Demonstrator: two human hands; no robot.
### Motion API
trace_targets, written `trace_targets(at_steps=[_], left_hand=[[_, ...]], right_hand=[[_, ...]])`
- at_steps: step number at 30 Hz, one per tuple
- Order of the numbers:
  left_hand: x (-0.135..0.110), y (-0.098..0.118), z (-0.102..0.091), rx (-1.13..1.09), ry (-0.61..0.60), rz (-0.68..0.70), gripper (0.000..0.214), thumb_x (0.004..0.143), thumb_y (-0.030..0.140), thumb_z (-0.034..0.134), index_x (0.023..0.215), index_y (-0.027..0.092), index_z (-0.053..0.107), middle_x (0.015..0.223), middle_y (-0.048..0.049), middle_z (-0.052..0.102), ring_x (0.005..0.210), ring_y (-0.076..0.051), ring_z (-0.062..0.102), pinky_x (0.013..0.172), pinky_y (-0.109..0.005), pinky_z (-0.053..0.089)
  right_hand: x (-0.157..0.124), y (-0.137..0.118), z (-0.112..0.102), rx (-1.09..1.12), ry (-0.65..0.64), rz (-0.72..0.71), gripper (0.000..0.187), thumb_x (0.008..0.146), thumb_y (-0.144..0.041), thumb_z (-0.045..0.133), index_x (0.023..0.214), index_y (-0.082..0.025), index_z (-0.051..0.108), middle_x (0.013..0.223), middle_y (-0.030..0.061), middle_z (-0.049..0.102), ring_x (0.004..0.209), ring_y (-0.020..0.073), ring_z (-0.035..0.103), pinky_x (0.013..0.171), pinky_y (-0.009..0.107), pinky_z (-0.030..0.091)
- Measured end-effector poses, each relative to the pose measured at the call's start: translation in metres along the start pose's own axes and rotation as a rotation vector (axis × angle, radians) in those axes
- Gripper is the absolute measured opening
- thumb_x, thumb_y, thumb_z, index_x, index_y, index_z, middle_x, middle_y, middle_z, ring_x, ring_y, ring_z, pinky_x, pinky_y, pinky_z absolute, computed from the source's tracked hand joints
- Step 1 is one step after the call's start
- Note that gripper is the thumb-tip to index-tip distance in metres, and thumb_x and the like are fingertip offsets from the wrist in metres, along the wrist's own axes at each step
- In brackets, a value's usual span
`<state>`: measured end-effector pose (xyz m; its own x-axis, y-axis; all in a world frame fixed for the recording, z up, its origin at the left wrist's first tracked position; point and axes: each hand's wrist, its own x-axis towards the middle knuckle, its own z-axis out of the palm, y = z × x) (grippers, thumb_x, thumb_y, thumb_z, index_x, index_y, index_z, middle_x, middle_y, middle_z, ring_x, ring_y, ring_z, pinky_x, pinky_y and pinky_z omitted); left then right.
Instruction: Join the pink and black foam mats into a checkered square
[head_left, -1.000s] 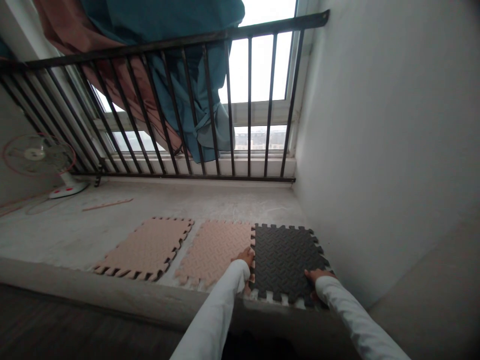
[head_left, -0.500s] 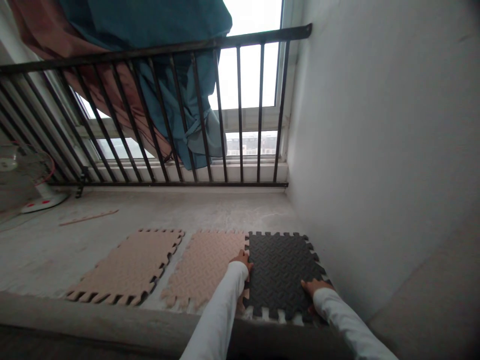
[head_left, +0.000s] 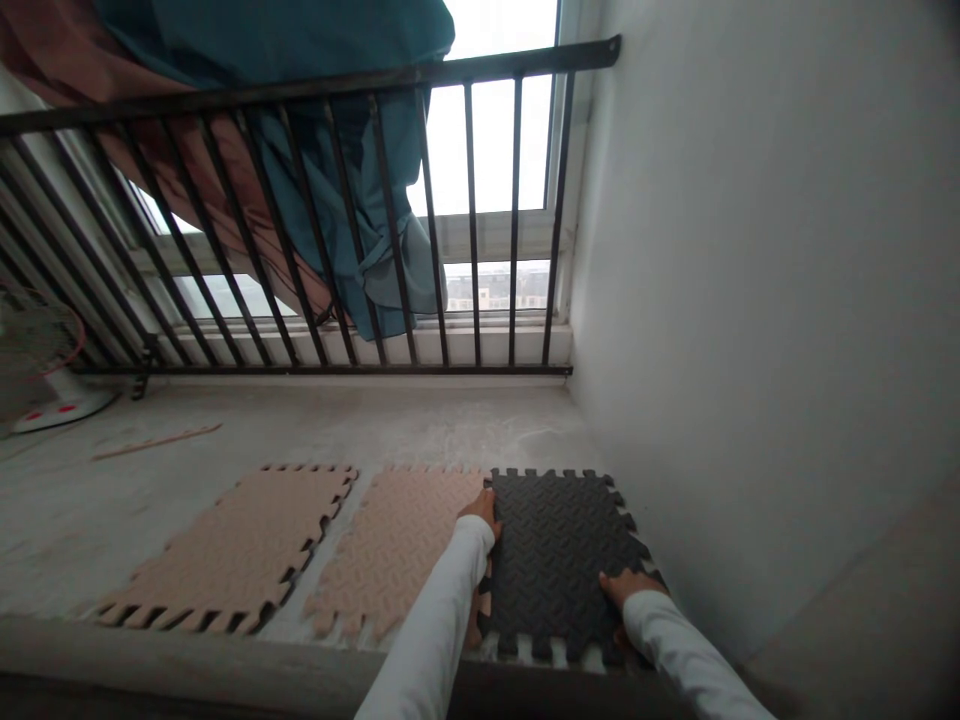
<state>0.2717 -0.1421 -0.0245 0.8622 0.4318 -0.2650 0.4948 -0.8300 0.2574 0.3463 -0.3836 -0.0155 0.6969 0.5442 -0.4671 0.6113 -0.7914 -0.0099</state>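
Observation:
A black foam puzzle mat [head_left: 555, 560] with a raised tread pattern lies flat on the pale ledge, its left edge against a pinkish-beige foam mat [head_left: 409, 550]. My left hand [head_left: 480, 508] rests over the seam between these two, fingers stretched out on the surface. On the black mat's right part lies my right hand [head_left: 632, 588], a finger and thumb spread apart, the rest hidden behind the hand and sleeve. Another beige foam mat [head_left: 232, 545] sits apart to the left, with a narrow strip of ledge between.
A dark metal railing [head_left: 300, 98] runs along the window, with teal and pink curtains [head_left: 322, 200] behind it. White wall [head_left: 750, 300] closes the right side. At left stand a fan [head_left: 67, 405] and a thin beige edge strip [head_left: 157, 442]. The ledge's front edge [head_left: 187, 655] drops off.
The view has shifted slightly, so the fan, mats and railing appear a little farther left. Both hands stay at nearly the same places on the mats.

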Motion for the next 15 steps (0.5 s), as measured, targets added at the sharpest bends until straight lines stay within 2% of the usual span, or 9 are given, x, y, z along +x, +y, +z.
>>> trace_targets(at_steps=[3, 6, 11, 15], left_hand=[[0.010, 0.002, -0.001, -0.019, -0.006, -0.054, 0.075, 0.071, 0.035, 0.052, 0.134, 0.020, 0.014, 0.142, -0.0086, 0.020, 0.116, -0.021, 0.041, 0.094, -0.032, 0.037], [0.021, 0.005, -0.001, -0.031, -0.009, -0.110, 0.076, 0.073, 0.038, 0.049, 0.135, 0.018, 0.010, 0.143, -0.0109, 0.017, 0.117, -0.024, 0.040, 0.093, -0.036, 0.038], [0.039, 0.009, -0.004, -0.040, -0.005, -0.150, 0.069, 0.072, 0.042, 0.050, 0.131, 0.019, 0.023, 0.138, -0.0122, 0.028, 0.113, -0.028, 0.044, 0.090, -0.039, 0.039], [0.048, 0.012, -0.004, -0.052, -0.004, -0.171, 0.063, 0.073, 0.040, 0.051, 0.128, 0.018, 0.030, 0.135, -0.0146, 0.032, 0.114, -0.028, 0.043, 0.090, -0.039, 0.039]], right_hand=[[-0.002, -0.005, -0.004, -0.031, -0.065, 0.074, 0.036, 0.077, -0.031, 0.039, 0.108, -0.025, 0.057, 0.108, 0.0121, 0.060, 0.103, 0.0255, 0.053, 0.084, 0.045, 0.042], [-0.003, -0.008, -0.007, -0.046, -0.096, 0.102, 0.041, 0.081, -0.020, 0.027, 0.111, -0.024, 0.055, 0.113, 0.0117, 0.058, 0.108, 0.0229, 0.050, 0.087, 0.042, 0.041], [-0.007, -0.009, -0.010, -0.063, -0.128, 0.100, 0.044, 0.081, -0.017, 0.029, 0.119, -0.024, 0.048, 0.119, 0.0136, 0.053, 0.111, 0.0240, 0.047, 0.089, 0.042, 0.039], [-0.011, -0.009, -0.014, -0.060, -0.136, 0.099, 0.042, 0.081, -0.020, 0.030, 0.119, -0.024, 0.048, 0.118, 0.0134, 0.054, 0.110, 0.0241, 0.047, 0.089, 0.043, 0.040]])
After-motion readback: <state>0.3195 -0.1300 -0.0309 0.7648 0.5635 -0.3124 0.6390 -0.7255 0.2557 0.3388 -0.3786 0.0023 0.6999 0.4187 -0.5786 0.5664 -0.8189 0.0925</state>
